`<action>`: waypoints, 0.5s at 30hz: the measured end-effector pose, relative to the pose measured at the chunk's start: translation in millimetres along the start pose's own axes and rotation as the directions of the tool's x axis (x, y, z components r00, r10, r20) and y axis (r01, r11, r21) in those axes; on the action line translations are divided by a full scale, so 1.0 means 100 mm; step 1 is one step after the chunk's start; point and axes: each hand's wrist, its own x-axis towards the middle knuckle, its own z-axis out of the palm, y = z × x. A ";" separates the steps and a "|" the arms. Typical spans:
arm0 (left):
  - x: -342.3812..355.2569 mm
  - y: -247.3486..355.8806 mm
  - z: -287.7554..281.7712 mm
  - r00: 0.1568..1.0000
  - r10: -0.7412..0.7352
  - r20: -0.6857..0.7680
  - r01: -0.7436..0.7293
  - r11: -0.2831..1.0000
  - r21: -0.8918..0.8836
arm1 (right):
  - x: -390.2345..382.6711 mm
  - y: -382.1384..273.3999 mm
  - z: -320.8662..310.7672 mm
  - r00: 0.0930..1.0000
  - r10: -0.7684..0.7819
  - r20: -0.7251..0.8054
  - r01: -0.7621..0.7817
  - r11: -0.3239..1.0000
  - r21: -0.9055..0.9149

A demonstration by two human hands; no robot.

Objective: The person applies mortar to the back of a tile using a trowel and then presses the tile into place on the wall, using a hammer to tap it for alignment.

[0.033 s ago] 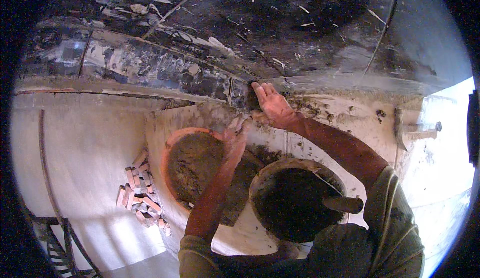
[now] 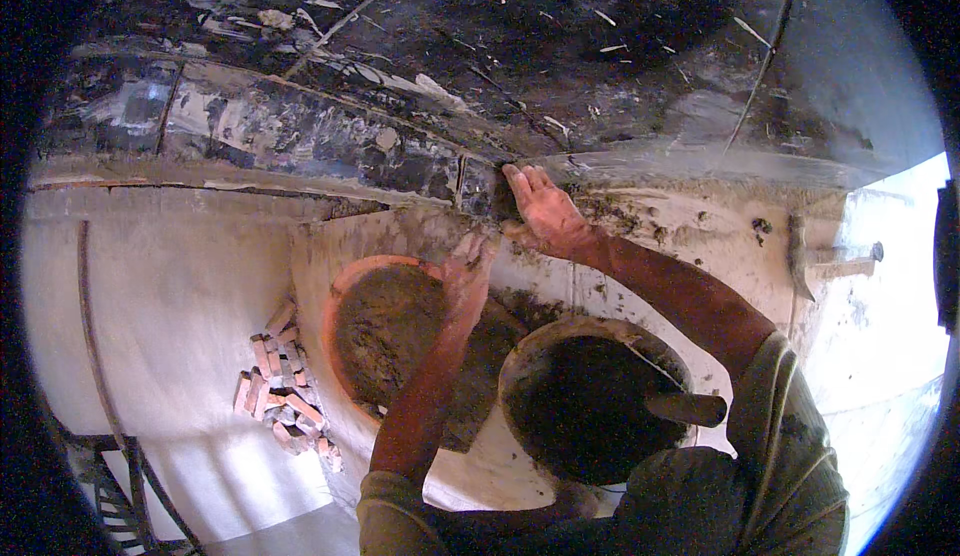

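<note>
My right hand [image 2: 545, 214] is raised at the corner under a dark, stained slab [image 2: 640, 76]. Its fingers span the end of a small dark tile piece [image 2: 484, 192], fingertips at the top edge and thumb near the bottom. That piece sits at the end of a row of smeared dark edge tiles [image 2: 310, 136]. Just below it is my left hand [image 2: 468, 271], fingers stretched upward and holding nothing visible. Whether its fingertips touch the piece's lower edge is hard to tell.
Below my arms are an orange-rimmed tub [image 2: 333, 321] of brownish mortar and a round bucket [image 2: 515, 356] with a thick cylindrical handle [image 2: 685, 409] across its rim. Broken bricks [image 2: 280, 386] lie on the floor at left. A hammer [image 2: 803, 261] is at right. A dark metal frame [image 2: 115, 476] stands lower left.
My left hand has shifted slightly down and left, away from the right thumb. My right hand and the tile piece look the same.
</note>
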 end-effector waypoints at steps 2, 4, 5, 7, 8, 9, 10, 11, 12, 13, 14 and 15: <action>-0.08 0.25 0.00 0.988 -0.127 -0.093 0.104 0.970 -0.219 | -0.04 0.02 0.03 0.999 0.000 -0.040 0.000 1.000 0.008; 0.00 0.25 -0.06 0.990 -0.027 -0.137 0.026 1.000 -0.010 | -0.08 0.05 0.08 0.995 -0.014 -0.104 0.008 0.998 -0.055; 0.04 0.25 -0.12 0.983 0.080 -0.166 -0.045 0.978 0.204 | -0.07 0.03 0.09 0.994 -0.015 -0.107 0.010 0.999 -0.048; 0.09 0.24 -0.17 0.982 0.090 -0.168 -0.053 0.975 0.214 | -0.06 -0.01 0.10 0.992 0.053 -0.114 -0.042 0.995 0.095; 0.10 0.22 -0.19 0.981 0.099 -0.165 -0.062 0.975 0.215 | -0.06 -0.04 0.10 0.992 0.053 -0.114 -0.041 0.994 0.100; 0.11 0.20 -0.19 0.981 0.098 -0.167 -0.060 0.974 0.219 | -0.06 -0.06 0.10 0.989 0.054 -0.140 -0.034 0.989 0.141; 0.11 0.18 -0.18 0.971 0.137 -0.194 -0.110 0.984 0.142 | -0.06 -0.09 0.10 0.984 0.056 -0.167 -0.026 0.983 0.181; 0.11 0.24 -0.12 0.961 0.176 -0.215 -0.167 0.984 0.059 | -0.08 -0.08 0.11 0.984 0.062 -0.169 -0.032 0.984 0.178; 0.10 0.30 -0.08 0.962 0.178 -0.207 -0.170 0.984 0.058 | -0.09 -0.09 0.12 0.983 0.076 -0.169 -0.050 0.987 0.154; 0.08 0.37 -0.05 0.960 0.212 -0.185 -0.207 0.977 0.046 | -0.10 -0.08 0.13 0.981 0.090 -0.170 -0.068 0.989 0.131; 0.06 0.47 0.00 0.958 0.241 -0.158 -0.239 0.970 0.030 | -0.12 -0.06 0.13 0.981 0.101 -0.168 -0.080 0.989 0.128; 0.02 0.60 0.04 0.959 0.241 -0.149 -0.239 0.971 0.030 | -0.12 -0.05 0.11 0.977 0.089 -0.193 -0.058 0.985 0.162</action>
